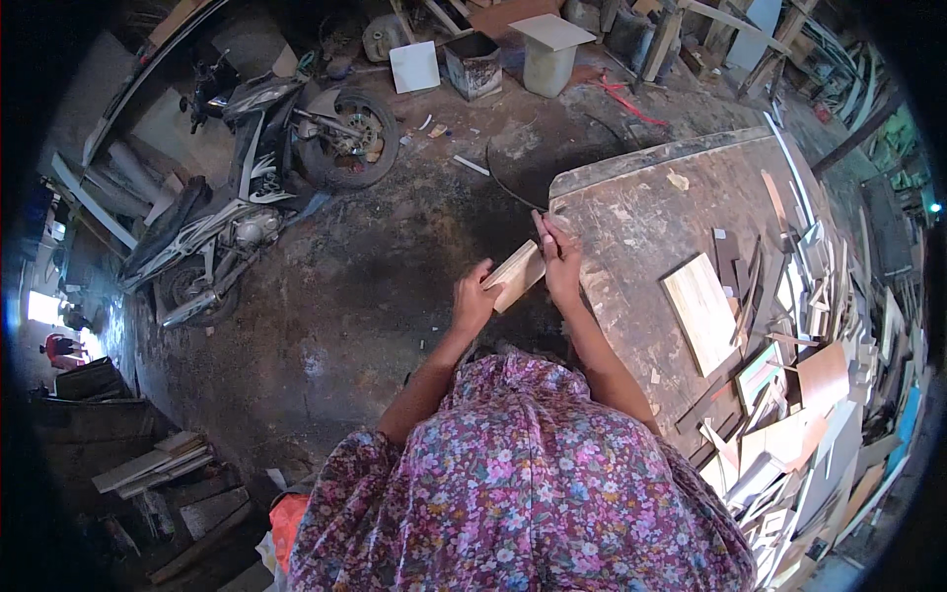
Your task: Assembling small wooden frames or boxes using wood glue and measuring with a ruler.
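- Left hand (474, 298): grasping the wooden block (517, 276).
- Wooden block: held off the left edge of the table (631, 232), near the far-left corner.
- Right hand (561, 261): at the block's right end; grip cannot be determined.
- Pale board (700, 313): on the table.

No text, label, number or sign can be read in this view. On the black fairing (264, 148) of the parked motorcycle (242, 222) there are white graphic marks (264, 180), but they are too small and not clear enough to tell whether they are letters or only a decoration.
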`<state>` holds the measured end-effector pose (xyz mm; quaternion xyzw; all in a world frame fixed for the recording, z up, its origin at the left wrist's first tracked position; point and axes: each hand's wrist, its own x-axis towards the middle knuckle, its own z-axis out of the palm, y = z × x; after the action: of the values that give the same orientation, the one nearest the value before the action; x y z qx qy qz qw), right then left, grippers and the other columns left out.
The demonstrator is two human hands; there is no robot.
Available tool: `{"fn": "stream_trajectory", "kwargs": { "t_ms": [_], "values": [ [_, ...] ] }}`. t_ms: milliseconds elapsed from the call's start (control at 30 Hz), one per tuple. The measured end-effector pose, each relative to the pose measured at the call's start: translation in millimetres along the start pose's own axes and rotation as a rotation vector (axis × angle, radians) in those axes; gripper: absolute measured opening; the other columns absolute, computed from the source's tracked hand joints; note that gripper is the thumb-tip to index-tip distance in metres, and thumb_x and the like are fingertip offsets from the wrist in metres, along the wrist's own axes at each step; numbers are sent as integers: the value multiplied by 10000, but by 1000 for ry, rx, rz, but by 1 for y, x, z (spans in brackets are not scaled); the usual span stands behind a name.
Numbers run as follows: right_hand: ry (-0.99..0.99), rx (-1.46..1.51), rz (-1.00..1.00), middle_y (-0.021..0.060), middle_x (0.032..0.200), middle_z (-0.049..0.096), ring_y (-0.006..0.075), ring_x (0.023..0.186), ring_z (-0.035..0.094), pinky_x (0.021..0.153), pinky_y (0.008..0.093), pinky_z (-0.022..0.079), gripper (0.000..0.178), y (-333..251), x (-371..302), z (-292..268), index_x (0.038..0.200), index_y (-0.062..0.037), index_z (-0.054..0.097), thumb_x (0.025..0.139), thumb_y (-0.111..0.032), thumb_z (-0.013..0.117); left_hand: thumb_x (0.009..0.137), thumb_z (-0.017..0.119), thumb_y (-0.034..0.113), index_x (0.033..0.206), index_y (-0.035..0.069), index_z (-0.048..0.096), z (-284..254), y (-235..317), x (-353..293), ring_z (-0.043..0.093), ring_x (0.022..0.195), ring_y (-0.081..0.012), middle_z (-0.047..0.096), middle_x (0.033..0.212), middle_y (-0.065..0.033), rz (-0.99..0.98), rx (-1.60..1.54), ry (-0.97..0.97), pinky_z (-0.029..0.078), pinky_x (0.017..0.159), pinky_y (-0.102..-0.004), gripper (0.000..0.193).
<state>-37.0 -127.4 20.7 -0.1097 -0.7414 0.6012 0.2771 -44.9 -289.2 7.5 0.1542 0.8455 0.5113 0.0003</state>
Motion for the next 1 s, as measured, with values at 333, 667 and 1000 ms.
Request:
{"fn": "stream_trajectory", "kwargs": {
  "t_ms": [333, 667, 1000],
  "values": [
    [-258, -699, -350, 93, 753, 585, 257, 576, 580, 486, 360, 474, 310, -37, -43, 18, 1083, -206, 579, 784, -133, 548, 721, 609, 161, 870, 39, 590, -9, 7, 6, 566, 698, -396, 573, 686, -217, -45, 290, 57, 441, 618, -467, 193],
    [-16, -754, -336, 26, 1118, 564, 240, 726, 577, 551, 357, 497, 372, -25, -21, -1, 1159, -191, 518, 803, -85, 505, 715, 614, 130, 897, 51, 588, -5, 15, -4, 580, 708, -381, 595, 736, -207, 2, 252, 71, 448, 634, -453, 200],
    [-244, -748, -298, 60, 842, 603, 232, 588, 580, 472, 332, 478, 346, -46, -41, 15, 1122, -236, 556, 785, -161, 543, 749, 581, 119, 1179, 41, 396, -5, 24, 5, 566, 684, -416, 599, 751, -211, 28, 260, 96, 441, 615, -481, 475]
  ]
}}
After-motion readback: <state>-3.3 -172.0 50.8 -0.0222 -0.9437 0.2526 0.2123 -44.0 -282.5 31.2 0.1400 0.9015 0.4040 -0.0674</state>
